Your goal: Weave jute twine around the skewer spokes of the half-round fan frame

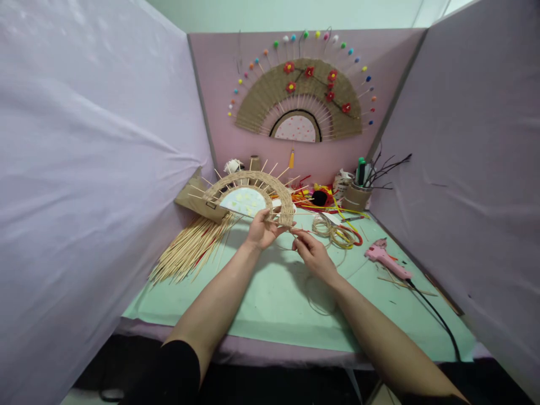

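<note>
My left hand (265, 229) grips the lower right end of a half-round fan (283, 194) woven from twine over thin wooden sticks. The fan is held up above the table, its stick ends poking out past the woven band. A pale half-disc (243, 201) with yellowish marks fills its centre. Just right of that end, my right hand (310, 250) is closed, with thumb and fingers pinching the twine. From there the twine trails down to loose loops (323, 301) on the green tabletop. The exact grip of the fingertips is too small to make out.
A pink glue gun (388, 260) with a black cord lies at the right. Thin sticks (192, 247) are heaped at the left. Behind are a twine coil (324, 225), scissors (356, 236) and a cardboard pot (356, 198) holding twigs. A finished fan (253, 109) hangs on the back panel.
</note>
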A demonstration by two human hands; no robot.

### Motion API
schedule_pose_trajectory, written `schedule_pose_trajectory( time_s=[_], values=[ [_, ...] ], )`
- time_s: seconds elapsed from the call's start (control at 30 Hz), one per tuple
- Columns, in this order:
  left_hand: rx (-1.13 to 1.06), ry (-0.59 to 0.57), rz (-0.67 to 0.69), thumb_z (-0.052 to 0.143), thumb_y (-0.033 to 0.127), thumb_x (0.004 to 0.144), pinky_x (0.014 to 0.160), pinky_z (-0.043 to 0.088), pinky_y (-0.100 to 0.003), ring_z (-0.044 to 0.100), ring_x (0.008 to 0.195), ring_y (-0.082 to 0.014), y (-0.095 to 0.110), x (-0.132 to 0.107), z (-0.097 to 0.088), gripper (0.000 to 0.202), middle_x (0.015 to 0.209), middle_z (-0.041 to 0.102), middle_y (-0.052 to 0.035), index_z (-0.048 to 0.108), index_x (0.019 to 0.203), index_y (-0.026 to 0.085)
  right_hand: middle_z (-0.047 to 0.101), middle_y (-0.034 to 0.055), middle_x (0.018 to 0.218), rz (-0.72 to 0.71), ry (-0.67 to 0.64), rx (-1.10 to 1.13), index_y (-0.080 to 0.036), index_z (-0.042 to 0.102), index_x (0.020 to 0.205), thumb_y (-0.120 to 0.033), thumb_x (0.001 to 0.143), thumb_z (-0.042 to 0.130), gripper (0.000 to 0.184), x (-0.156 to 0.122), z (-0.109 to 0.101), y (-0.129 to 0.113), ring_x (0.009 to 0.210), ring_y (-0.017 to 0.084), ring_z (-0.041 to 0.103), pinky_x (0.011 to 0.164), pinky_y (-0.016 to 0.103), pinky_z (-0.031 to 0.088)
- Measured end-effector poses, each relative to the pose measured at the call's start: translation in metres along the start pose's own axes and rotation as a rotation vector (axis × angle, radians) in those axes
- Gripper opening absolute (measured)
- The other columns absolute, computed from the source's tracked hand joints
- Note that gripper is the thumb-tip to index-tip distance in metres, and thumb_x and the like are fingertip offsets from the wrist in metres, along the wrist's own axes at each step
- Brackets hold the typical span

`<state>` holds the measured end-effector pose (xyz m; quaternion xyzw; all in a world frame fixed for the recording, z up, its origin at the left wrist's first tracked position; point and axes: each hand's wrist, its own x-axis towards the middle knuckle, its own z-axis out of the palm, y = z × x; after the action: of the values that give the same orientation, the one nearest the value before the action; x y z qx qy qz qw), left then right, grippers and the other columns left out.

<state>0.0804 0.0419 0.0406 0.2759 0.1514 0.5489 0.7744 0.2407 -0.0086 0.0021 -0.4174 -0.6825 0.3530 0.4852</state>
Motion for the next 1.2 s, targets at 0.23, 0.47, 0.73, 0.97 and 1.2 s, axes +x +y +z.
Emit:
schedule_pose_trajectory(
  time_s=[0.23,0.47,0.73,0.97,1.2],
  values=[
    [0.084,0.015,-0.02,0.042,0.023,0.08,0.09,0.046,-0.05,0.065,0.093,-0.0267,0.0,0.003,-0.012,0.028,0.09,0.07,-0.0149,0.062,0.095,0.01,0.06,0.0025,0.066,-0.036,-0.029,-0.1,-0.021,0.065,0.097,-0.039,0.082,0.053,0.027,-0.003,-0.004,-0.002,0.058,0.016,0.051,0.059,0.029,0.041],
    [0.179,-0.013,-0.038,0.044,0.019,0.079,0.087,0.049,-0.048,0.068,0.083,-0.025,-0.001,0.001,-0.017,0.028,0.084,0.071,-0.0141,0.063,0.096,0.009,0.062,0.0043,0.069,-0.127,0.076,-0.282,-0.02,0.065,0.086,-0.04,0.084,0.053,0.024,0.001,-0.024,-0.001,0.059,0.017,0.051,0.06,0.03,0.039],
    [0.205,-0.043,-0.085,0.043,0.021,0.079,0.087,0.048,-0.049,0.067,0.089,-0.0278,0.001,-0.003,-0.018,0.031,0.091,0.07,-0.0179,0.06,0.102,0.008,0.066,0.0068,0.08,-0.161,0.084,-0.377,-0.021,0.067,0.08,-0.039,0.084,0.053,0.023,0.006,-0.038,0.003,0.074,0.02,0.056,0.07,0.032,0.041],
    [0.068,-0.133,-0.166,0.041,0.023,0.079,0.089,0.045,-0.052,0.065,0.095,-0.0303,0.006,-0.007,-0.019,0.034,0.101,0.068,-0.0189,0.061,0.101,0.007,0.056,0.001,0.061,0.087,-0.023,-0.09,-0.016,0.067,0.082,-0.043,0.079,0.057,0.029,0.01,-0.041,0.004,0.053,0.012,0.043,0.051,0.025,0.034],
    [0.021,-0.156,-0.278,0.038,0.021,0.081,0.089,0.043,-0.055,0.065,0.093,-0.0306,-0.006,-0.013,-0.015,0.033,0.093,0.069,-0.0173,0.063,0.097,0.006,0.05,-0.0001,0.057,0.017,0.086,-0.125,-0.016,0.058,0.063,-0.044,0.074,0.063,0.031,0.008,-0.033,-0.001,0.054,0.011,0.04,0.052,0.024,0.032]
  ],
)
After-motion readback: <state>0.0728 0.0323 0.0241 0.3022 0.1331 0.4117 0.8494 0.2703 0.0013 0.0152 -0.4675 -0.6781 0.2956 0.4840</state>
